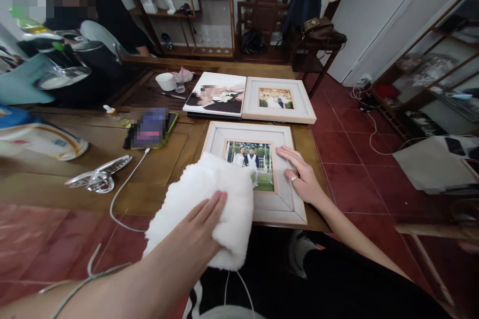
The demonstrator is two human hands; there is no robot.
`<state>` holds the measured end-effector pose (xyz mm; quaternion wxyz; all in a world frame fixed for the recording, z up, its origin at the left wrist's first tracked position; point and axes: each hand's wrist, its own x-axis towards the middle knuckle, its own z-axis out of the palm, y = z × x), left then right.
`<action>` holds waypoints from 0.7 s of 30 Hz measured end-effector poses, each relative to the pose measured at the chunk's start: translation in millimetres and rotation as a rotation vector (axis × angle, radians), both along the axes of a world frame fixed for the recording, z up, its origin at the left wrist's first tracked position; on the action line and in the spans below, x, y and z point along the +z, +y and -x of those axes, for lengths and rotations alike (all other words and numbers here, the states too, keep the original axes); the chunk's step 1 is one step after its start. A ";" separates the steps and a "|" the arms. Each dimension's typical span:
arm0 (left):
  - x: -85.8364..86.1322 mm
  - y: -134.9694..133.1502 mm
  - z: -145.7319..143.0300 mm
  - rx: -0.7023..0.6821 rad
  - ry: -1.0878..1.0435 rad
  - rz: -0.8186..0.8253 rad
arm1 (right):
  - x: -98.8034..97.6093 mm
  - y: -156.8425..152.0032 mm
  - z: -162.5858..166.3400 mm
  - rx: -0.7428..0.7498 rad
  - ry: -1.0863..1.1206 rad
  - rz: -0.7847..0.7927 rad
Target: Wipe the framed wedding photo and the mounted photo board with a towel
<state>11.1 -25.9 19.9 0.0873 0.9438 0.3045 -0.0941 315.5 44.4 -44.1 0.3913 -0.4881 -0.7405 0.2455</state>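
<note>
1. Frame [250, 132]: flat on table [179, 152], near edge, in front of wearer; pale border, photo [265, 177] of 2 people outdoors in its middle.
2. Cloth [209, 179]: white, fluffy, bunched; lies over frame's near-L part, hides some of photo, hangs past frame's near-L corner.
3. L hand [204, 219]: palm down on top of cloth. Visible fingers straight, close tog.; thumb side runs into a fold, so can't tell if it pinches.
4. R hand [305, 182]: on frame's R border, fingers extended, slightly apart, tips near photo's R edge; ring [294, 178] on one digit. Not clamped on anything.
5. Beyond frame, R: back frame [302, 95], similar pale border, lying flat.
6. Beyond frame, slightly L: photo panel [222, 105], just beside back frame.
7. L of frame: phone [149, 129] w/ cable [117, 202]; shiny metal obj. [101, 177] nearer wearer.
8. Far beyond frame, L: person [118, 22] in dark top, partly in view.
</note>
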 end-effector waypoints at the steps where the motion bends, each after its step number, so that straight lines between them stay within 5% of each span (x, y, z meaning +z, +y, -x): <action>1: 0.1 -2.0 -1.0 0.007 -0.019 -0.006 | -0.7 0.1 -0.4 0.004 -0.002 0.000; 7: -2.5 29.9 -18.0 0.069 -0.164 0.049 | -4.9 0.5 -3.8 0.044 -0.022 -0.008; 16: -23.1 142.6 -39.7 0.195 -0.255 -0.273 | -4.0 -0.5 -2.5 0.055 -0.042 -0.010; 21: -22.5 167.7 -45.7 0.158 -0.190 -0.309 | -5.0 0.0 -3.4 0.063 -0.042 -0.010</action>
